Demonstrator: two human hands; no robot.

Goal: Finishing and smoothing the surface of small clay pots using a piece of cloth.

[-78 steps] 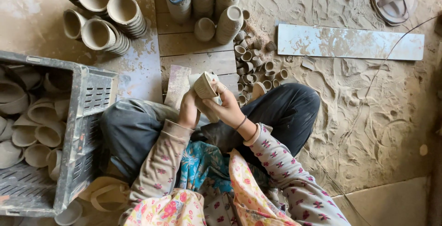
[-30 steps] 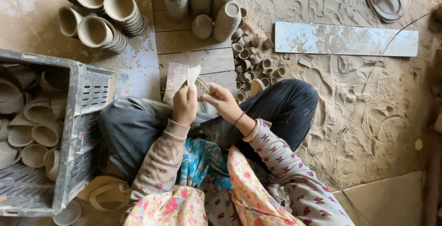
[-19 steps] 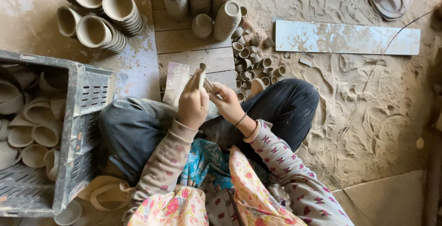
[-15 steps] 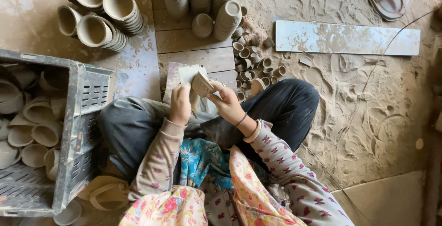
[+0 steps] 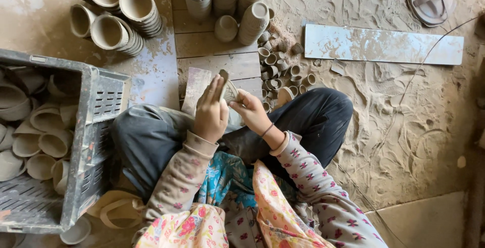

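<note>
Gripped between both hands, the clay cup shows only partly.

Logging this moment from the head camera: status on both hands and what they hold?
Left hand and right hand both grip one small clay cup above the lap. Grey crate of cups at left. Nothing between the hands.

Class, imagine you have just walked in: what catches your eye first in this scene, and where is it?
At centre, the left hand and right hand together hold a small clay cup over the lap. Stacks of clay cups lie at upper left, and a grey plastic crate of cups sits at left.
</note>
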